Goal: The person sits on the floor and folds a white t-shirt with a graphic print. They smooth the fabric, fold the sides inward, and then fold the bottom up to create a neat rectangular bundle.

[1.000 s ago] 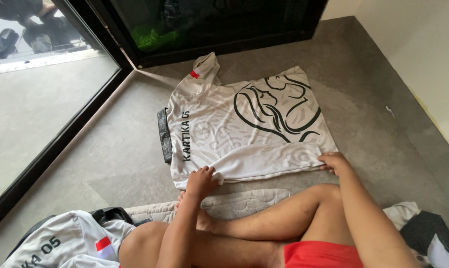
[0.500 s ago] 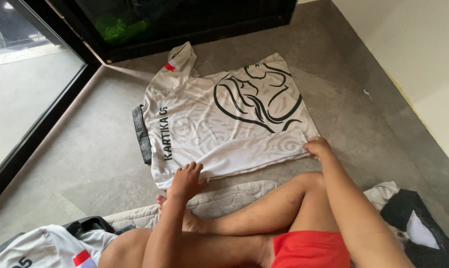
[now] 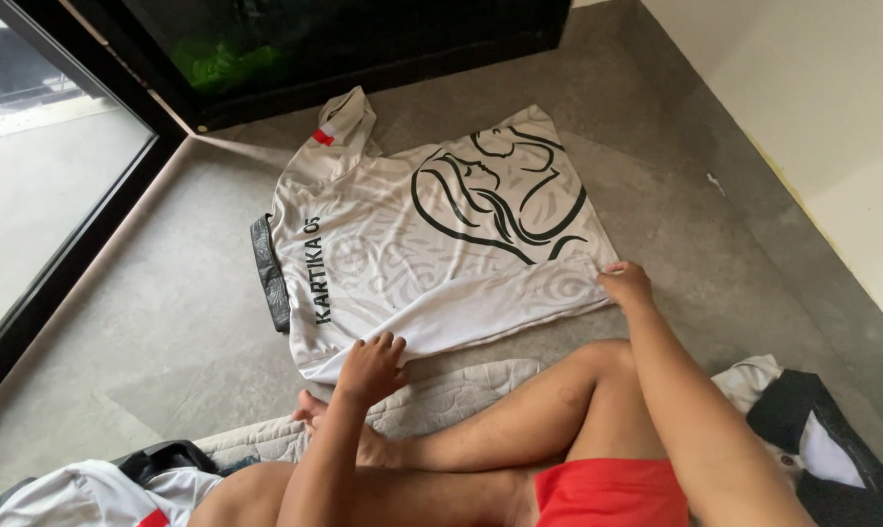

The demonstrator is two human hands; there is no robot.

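White jersey (image 3: 431,254) hem lies under both hands' fingers (image 3: 388,344).

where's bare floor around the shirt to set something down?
Bare floor lies left of the white jersey, toward the glass door, and right of it, toward the wall. Near edge is crowded: left hand, right hand, legs, more clothes.

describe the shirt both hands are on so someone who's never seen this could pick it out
On the grey floor before the dark glass door frame lies a white jersey, spread flat. The left hand and right hand rest on its near edge. Unlike the other clothes by the person's legs, it bears a large black line drawing.
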